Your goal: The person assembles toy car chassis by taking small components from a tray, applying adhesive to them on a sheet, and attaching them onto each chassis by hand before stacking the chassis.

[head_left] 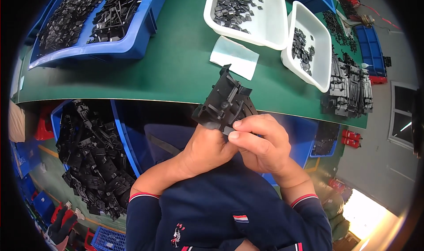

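Note:
A black molded plastic part (223, 98) with ribs and clips is held up in front of me, by the table's near edge. My left hand (207, 144) grips it from below, with the fingers mostly hidden behind the part. At the part's lower right corner, my right hand (263, 140) pinches a small dark flat piece (228, 130) between thumb and finger. That piece touches the part or lies right against it; I cannot tell which. Beyond the part, a clear plastic bag or sheet (234, 57) lies on the green table (176, 52).
Two white trays (276, 30) of small black pieces stand at the back. A blue bin (137, 45) with black parts sits at the far left. Stacked black parts (351, 85) lie at the right. Left of my lap, another blue bin (126, 145) overflows with black parts (95, 167).

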A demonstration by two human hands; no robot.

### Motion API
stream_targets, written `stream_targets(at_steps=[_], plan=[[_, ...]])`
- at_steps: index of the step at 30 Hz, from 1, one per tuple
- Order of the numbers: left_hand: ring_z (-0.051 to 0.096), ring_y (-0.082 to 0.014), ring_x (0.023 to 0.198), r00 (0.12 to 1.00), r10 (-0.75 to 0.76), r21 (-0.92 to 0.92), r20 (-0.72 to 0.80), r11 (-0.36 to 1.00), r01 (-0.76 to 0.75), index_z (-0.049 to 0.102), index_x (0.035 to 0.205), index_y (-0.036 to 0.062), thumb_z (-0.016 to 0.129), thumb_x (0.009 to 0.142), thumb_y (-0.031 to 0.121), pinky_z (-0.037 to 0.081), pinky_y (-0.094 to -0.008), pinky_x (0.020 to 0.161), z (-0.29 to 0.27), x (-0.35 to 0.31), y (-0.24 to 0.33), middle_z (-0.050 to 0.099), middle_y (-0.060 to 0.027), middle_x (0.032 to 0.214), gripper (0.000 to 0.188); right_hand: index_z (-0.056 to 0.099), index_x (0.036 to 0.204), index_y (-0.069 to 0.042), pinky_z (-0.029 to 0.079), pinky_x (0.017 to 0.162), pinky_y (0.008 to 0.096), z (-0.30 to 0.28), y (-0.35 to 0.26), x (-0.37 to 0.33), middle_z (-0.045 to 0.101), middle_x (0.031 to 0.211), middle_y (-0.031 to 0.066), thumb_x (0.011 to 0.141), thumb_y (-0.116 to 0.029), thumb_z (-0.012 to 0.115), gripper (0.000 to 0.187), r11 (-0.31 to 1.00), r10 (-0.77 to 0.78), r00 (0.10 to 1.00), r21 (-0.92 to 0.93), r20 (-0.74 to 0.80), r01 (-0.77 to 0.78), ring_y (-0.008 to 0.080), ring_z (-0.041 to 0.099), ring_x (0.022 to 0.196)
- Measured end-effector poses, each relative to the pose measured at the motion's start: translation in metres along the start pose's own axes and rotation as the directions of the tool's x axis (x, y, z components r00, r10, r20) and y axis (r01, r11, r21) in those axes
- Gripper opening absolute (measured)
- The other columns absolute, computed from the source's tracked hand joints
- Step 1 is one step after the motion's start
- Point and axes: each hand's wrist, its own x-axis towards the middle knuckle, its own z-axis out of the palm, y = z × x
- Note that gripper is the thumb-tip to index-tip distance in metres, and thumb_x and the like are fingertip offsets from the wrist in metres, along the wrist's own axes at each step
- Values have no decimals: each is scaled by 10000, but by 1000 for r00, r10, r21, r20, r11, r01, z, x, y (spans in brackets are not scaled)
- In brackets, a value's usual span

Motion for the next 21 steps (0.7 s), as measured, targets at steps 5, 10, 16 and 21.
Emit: stream_targets(at_steps=[5,10,16,21], plan=[[599,-346,737,1000,-2,-19,-8,1000,1,575,945,-15,617,768,-2,481,-388,639,-1,3,3,608,-159,822,182,671,953,-14,510,591,291,0,1,2,617,916,124,614,40,678,343,1000,5,1000,-10,17,-4,235,630,704],[601,-351,735,1000,-8,-27,-5,1000,8,574,938,-17,616,763,-9,481,-389,630,-1,3,2,607,-166,823,180,671,947,-14,510,593,292,-1,2,3,618,918,126,607,33,678,344,1000,0,1000,-12,29,0,235,631,705],[600,-363,714,1000,-5,-11,8,1000,5,568,920,-23,612,764,-14,479,-393,610,-1,4,0,604,-169,801,163,672,946,-17,511,587,291,-1,4,2,618,914,127,601,36,671,349,1000,-7,1000,-22,30,8,233,629,693],[597,-370,706,999,-54,-25,8,998,54,565,907,-23,609,768,-11,476,-398,600,-1,4,3,600,-172,786,147,671,922,-14,510,572,289,0,2,3,618,892,129,598,20,671,325,999,7,1000,-32,27,-6,233,627,679]])
